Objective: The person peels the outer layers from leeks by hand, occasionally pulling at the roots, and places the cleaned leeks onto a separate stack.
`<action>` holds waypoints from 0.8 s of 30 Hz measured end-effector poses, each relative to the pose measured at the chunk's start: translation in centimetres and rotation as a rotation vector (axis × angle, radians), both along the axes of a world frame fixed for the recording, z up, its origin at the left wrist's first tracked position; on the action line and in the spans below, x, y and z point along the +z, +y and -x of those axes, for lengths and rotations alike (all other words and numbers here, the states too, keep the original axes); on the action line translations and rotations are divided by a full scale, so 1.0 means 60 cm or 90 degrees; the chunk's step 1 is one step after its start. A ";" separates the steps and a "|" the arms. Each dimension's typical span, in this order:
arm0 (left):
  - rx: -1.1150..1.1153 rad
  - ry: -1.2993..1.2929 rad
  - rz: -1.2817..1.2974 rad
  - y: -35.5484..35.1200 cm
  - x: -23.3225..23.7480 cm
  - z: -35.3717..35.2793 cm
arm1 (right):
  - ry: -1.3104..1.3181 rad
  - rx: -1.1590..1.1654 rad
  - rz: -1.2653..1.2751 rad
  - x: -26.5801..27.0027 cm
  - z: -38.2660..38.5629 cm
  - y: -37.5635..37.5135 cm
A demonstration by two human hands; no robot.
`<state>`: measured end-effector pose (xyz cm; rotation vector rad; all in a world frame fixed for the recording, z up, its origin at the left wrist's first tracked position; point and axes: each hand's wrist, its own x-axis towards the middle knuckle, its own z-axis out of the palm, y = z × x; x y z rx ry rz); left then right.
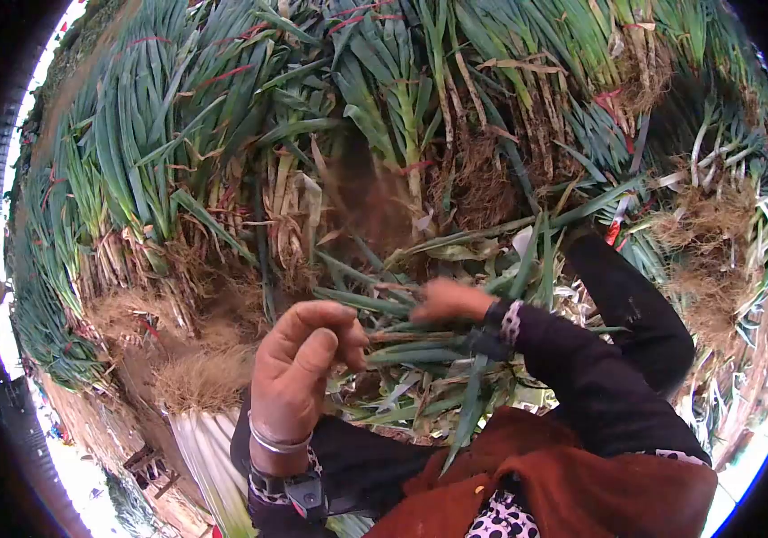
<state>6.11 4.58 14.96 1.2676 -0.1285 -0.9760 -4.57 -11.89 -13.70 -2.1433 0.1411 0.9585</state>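
Note:
My left hand, with a silver bangle at the wrist, is curled around the ends of several long green onion leaves that lie across my lap. My right hand, blurred, sits just beyond it and pinches green leaf strands stretching off to the left. The two hands are about a hand's width apart over the same loose bunch. Dark sleeves with a spotted cuff cover both arms, and a rust-red vest fills the bottom right.
Heaps of green onions bundled with red ties surround me, roots and soil facing in. Trimmed white stalks lie at the lower left. My dark-trousered knee rises on the right, with more rooty bundles beyond.

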 end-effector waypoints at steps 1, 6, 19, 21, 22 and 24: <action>-0.008 0.007 -0.005 0.000 -0.001 0.001 | -0.125 -0.118 0.044 -0.014 -0.025 -0.039; -0.012 0.065 -0.086 -0.016 0.013 -0.005 | -0.414 -0.525 0.517 -0.014 -0.191 -0.283; -0.034 0.066 -0.157 -0.026 -0.030 -0.021 | -0.180 -0.560 0.408 -0.010 -0.238 -0.412; -0.072 0.047 -0.173 -0.032 -0.027 -0.016 | -0.266 -0.581 0.245 0.039 -0.206 -0.399; -0.078 0.048 -0.179 -0.034 -0.028 -0.013 | -0.286 -0.590 0.190 0.047 -0.192 -0.393; -0.112 -0.032 -0.178 -0.040 -0.043 -0.004 | -0.298 -0.638 0.030 0.075 -0.136 -0.354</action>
